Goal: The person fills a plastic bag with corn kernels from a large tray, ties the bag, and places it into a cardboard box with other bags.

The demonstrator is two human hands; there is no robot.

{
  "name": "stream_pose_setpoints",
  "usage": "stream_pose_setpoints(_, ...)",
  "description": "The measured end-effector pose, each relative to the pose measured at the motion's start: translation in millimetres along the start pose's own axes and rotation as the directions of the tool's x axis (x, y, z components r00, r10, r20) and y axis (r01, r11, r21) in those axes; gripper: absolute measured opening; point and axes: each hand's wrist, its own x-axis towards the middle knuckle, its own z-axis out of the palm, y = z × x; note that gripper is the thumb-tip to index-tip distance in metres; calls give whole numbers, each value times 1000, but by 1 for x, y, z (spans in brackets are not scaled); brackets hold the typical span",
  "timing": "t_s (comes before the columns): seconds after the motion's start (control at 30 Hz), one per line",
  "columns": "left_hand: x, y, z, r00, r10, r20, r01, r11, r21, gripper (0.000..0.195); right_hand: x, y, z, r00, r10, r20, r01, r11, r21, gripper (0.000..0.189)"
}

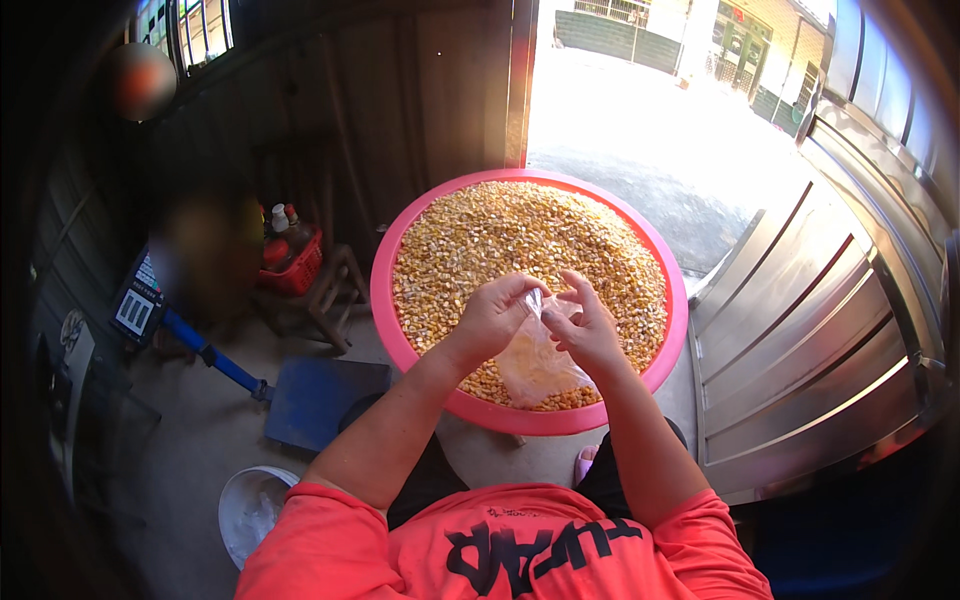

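A wide pink plastic basin (381, 296) full of loose dried corn kernels (517, 225) stands before me. Over its near half I have a thin clear plastic bag (536, 364), its lower part lying against the kernels. My left hand (495, 315) pinches the gathered upper edge of the bag between thumb and fingertips. On the other side of the bag is my right hand (589, 326), thumb against the film and index finger raised apart. Whether its curled fingers grip the film cannot be made out.
A blue platform scale (326, 401) with a display on a post stands at left. Beyond it, a red basket (296, 266) of bottles rests on a wooden stool (330, 300). A white bucket (251, 510) sits at lower left. Metal door panels (802, 337) flank the right, beside a bright doorway.
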Motion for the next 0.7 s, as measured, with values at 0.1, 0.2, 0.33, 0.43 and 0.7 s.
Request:
stream_pose_setpoints(0.1, -3, 4, -7, 990, -126, -62, 114, 979, -169, 15, 6, 20, -8, 997, 80, 1, -80, 997, 4, 25)
stream_pose_setpoints(0.2, -4, -5, -15, 967, -121, -225, 56, 960, -275, 16, -3, 19, -11, 990, 130, -58, -116, 974, 196, 10)
stream_pose_setpoints(0.33, -7, -12, -15, 914, -218, -342, 32, 879, -475, 18, -6, 24, -18, 989, 93, -118, -78, 989, 122, 18)
stream_pose_setpoints(0.43, -6, -15, -19, 858, -302, -416, 23, 831, -556, 18, -10, 22, -23, 981, 72, -180, -52, 992, 115, 26)
stream_pose_setpoints(0.7, -20, -10, -35, 800, -554, -230, 136, 541, -830, 19, -29, 23, -38, 969, 114, -217, -94, 990, 102, 32)
